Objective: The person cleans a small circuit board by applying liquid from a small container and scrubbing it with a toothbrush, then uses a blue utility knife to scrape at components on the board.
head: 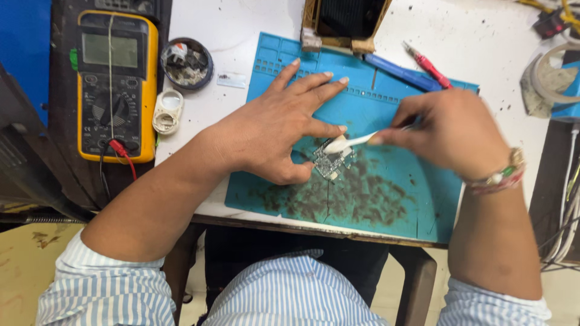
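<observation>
Yellow plastic cased the multimeter [116, 84] at the far left, its red lead trailing off the lower edge, and just right of it a small round tin [186, 63] of grey residue and a white roll [167, 111] sat on the white tabletop [235, 24]. Next came the blue silicone mat [386, 199], smeared dark across its near half.

The left hand [284, 121] lay flat and spread on the mat, fingers extended, thumb and forefinger pinning the left edge of a small circuit board [333, 160] near the mat's centre. It gripped nothing; it only pressed down.

The board looked thin, light and rigid, crowded with tiny parts, so it would likely skate under any sideways push and could be damaged by force on its face. Its bare edges and corners seemed the safest places to hold it, as the thumb did.

The right hand [450, 133] was curled closed around the handle of a white brush [353, 142], whose head touched the board's upper edge. The brush appeared light and slightly springy.

Farther back, a blue tool [402, 72] and a red-handled tool [430, 66] rested by the mat's upper right rim.
</observation>
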